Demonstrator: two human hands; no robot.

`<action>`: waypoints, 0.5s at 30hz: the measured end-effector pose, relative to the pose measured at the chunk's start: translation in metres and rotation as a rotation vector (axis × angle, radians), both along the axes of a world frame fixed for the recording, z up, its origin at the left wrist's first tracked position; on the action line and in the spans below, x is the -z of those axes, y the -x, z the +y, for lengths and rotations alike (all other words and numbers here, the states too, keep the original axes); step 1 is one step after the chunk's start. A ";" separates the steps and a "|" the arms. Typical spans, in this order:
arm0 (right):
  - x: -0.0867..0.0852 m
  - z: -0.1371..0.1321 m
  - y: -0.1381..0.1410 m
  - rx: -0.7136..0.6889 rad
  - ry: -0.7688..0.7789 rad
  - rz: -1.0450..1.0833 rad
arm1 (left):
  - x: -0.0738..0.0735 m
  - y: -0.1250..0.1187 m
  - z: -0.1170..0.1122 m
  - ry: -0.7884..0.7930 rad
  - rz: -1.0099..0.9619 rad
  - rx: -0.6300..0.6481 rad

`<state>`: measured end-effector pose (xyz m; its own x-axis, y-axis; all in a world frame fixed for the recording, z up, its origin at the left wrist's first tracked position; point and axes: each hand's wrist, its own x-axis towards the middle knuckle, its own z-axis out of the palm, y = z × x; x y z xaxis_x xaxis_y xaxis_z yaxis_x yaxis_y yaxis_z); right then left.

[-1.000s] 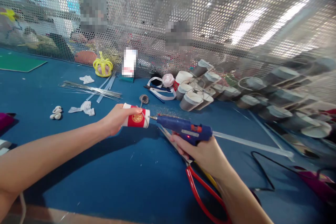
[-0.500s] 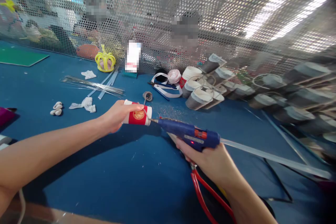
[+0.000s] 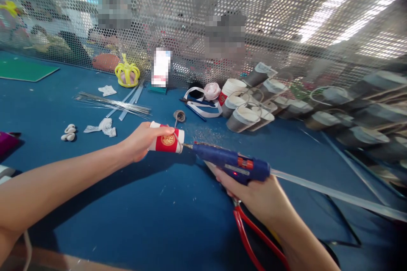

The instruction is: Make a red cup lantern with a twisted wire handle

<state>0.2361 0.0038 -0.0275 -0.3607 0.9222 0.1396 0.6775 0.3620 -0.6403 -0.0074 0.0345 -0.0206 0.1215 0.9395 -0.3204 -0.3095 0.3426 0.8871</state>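
Note:
A red and white paper cup [image 3: 167, 139] with a gold emblem lies on its side in my left hand [image 3: 140, 139], its rim end toward the right. My left thumb presses a thin grey cord [image 3: 177, 134] against the cup; the cord leads up to a small coil [image 3: 179, 116] on the table. My right hand [image 3: 251, 188] grips a blue hot glue gun [image 3: 230, 161] with its red light lit. The nozzle points left, at the cup's right end beside the cord. A clear glue stick [image 3: 330, 191] juts from the gun's back.
Red-handled pliers [image 3: 246, 235] lie under my right forearm. Behind stand a yellow crown-shaped piece [image 3: 127, 72], a phone [image 3: 161, 67], metal wires [image 3: 114, 104] and white ribbon [image 3: 205, 110]. Several grey-wrapped cups [image 3: 243, 118] crowd the right. A perforated metal screen [image 3: 178, 8] borders the table.
The glue gun and my right hand have shifted slightly to the right and down. My left hand and the cup stay nearly still.

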 end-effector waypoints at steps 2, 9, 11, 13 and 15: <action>0.002 0.000 -0.001 0.018 0.007 0.011 | 0.001 0.000 0.000 -0.001 0.008 0.011; -0.005 -0.002 0.003 0.049 0.047 0.023 | 0.000 -0.001 -0.003 -0.004 0.045 0.020; -0.009 -0.003 0.007 0.089 0.064 0.056 | 0.000 -0.001 -0.003 -0.004 0.048 0.028; -0.013 -0.005 0.012 0.133 0.072 0.093 | -0.001 -0.001 -0.003 -0.003 0.044 0.033; -0.016 -0.008 0.018 0.169 0.109 0.129 | -0.001 -0.001 -0.003 0.002 0.035 0.031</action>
